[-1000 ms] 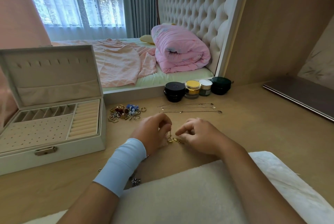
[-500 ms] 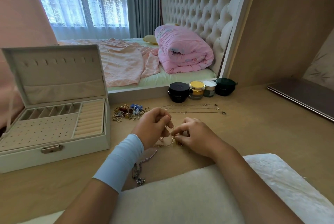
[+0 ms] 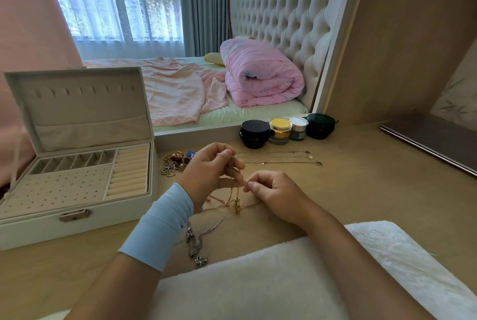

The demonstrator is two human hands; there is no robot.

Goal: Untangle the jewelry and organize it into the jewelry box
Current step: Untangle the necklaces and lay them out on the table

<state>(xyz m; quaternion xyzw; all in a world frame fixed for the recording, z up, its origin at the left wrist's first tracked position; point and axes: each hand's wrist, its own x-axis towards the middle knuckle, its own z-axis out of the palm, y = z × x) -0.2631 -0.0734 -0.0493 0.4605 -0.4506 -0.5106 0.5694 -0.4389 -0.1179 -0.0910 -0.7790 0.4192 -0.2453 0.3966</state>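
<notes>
1. A person's left hand (image 3: 209, 172), with a pale blue fabric wristband (image 3: 160, 226) around the wrist, lifts part of a tangle of fine gold chains (image 3: 236, 202) above the middle of a light wooden worktop (image 3: 361, 190). Its fingers are curled, and the thumb and fingertips pinch a strand.
2. The right hand (image 3: 278, 195), just beside it, also has curled fingers. Its thumb and forefinger nip the same tangle, whose lower loops trail on the wood beneath both hands.
3. A silver chain with cross-shaped charms (image 3: 197, 244) lies toward the worktop's near edge, its last charm just beside a fluffy white cushion (image 3: 258, 281).
4. A white rectangular jewelry box (image 3: 77, 221) stands at the left edge with its lid upright, showing beige compartments, ring rolls and a perforated panel.
5. A small heap of rings and heart-shaped earrings (image 3: 173, 163) sits between the box and the left hand. Three thin chains laid straight (image 3: 278, 158) stretch out beyond the hands.
6. Four round cosmetic jars (image 3: 281, 131) line the far edge, and a dark flat slab (image 3: 433, 139) rests at the right edge.
</notes>
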